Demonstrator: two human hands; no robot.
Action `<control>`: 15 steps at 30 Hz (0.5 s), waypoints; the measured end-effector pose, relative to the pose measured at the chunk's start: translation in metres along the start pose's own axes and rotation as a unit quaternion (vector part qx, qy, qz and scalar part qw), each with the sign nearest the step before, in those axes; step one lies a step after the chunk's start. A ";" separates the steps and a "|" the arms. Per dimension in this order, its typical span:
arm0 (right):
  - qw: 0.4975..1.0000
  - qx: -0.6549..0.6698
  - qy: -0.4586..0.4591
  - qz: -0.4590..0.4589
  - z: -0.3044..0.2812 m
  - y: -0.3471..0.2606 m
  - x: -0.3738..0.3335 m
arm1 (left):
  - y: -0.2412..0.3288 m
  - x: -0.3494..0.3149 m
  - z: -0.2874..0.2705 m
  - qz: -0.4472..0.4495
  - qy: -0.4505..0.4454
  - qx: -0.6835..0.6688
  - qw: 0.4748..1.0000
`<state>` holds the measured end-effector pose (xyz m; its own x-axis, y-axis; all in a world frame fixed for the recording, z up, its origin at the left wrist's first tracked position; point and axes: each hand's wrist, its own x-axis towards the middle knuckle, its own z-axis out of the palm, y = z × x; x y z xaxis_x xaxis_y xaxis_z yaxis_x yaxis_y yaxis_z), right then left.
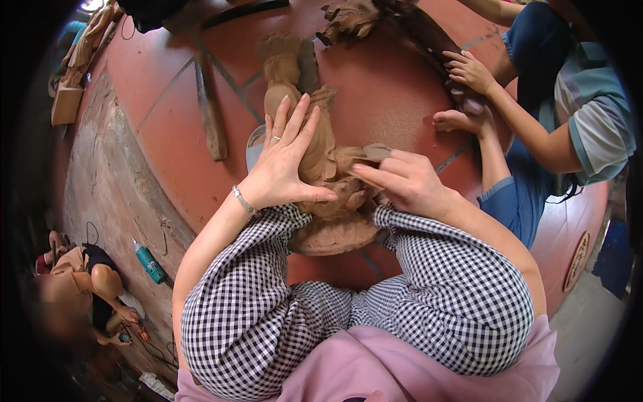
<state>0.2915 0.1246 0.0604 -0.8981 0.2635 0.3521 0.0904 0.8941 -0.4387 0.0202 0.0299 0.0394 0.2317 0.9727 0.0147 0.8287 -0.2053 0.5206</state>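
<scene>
brown carved wooden figure [320,153] front and centre, between the knees of the checked trousers [462,288], its round base [335,240] nearest the lap! left hand [284,167] spread wide, fingers and thumb laid across the figure, gripping nothing fully. right hand [412,184] curled, fingers pinching a thin grey piece [376,152] right at the carving's side. beyond, a wooden handle [213,120] lies on red tiles [157,130], while a co-worker's hand [472,72] rests on dark wood [425,37].

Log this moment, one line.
left hand: spread on carved figure | right hand: holding thin grey piece at figure | figure base: between checked trouser legs
</scene>
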 end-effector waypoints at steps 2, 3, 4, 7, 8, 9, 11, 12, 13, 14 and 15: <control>0.999 -0.004 -0.013 -0.032 0.009 -0.006 0.022 | 0.003 0.002 -0.004 0.001 0.002 -0.005 1.000; 0.999 -0.003 -0.033 -0.031 0.015 -0.009 0.030 | 0.002 0.003 -0.003 0.003 0.002 -0.012 1.000; 0.998 -0.002 -0.052 -0.030 0.021 -0.011 0.037 | 0.002 0.005 -0.003 0.005 0.001 -0.020 1.000; 0.995 0.017 -0.093 -0.028 0.022 -0.014 0.044 | 0.000 0.002 -0.005 -0.002 0.004 -0.027 1.000; 0.993 0.025 -0.117 -0.021 0.016 -0.015 0.042 | 0.000 0.000 -0.004 -0.002 0.001 -0.026 1.000; 0.989 0.030 -0.142 -0.016 0.011 -0.014 0.042 | 0.002 0.001 -0.002 -0.002 0.002 -0.024 1.000; 0.992 -0.026 -0.112 -0.051 0.017 -0.017 0.050 | 0.000 0.000 -0.003 0.001 0.007 -0.024 1.000; 0.991 -0.053 -0.098 -0.067 0.019 -0.018 0.050 | -0.001 -0.001 -0.002 0.004 0.011 -0.027 1.000; 0.992 -0.060 -0.098 -0.060 0.021 -0.018 0.050 | -0.002 -0.001 -0.001 0.006 0.014 -0.031 0.999; 0.992 -0.065 -0.097 -0.054 0.022 -0.018 0.050 | -0.002 0.000 0.001 0.005 0.017 -0.036 0.999; 0.992 -0.072 -0.093 -0.049 0.023 -0.019 0.052 | -0.003 0.001 -0.001 0.005 0.020 -0.038 0.999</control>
<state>0.2329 0.1129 0.0682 -0.9683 0.1130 0.2227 0.0468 0.9581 -0.2828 0.0175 0.0312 0.0384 0.2182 0.9745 0.0529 0.7851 -0.2075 0.5836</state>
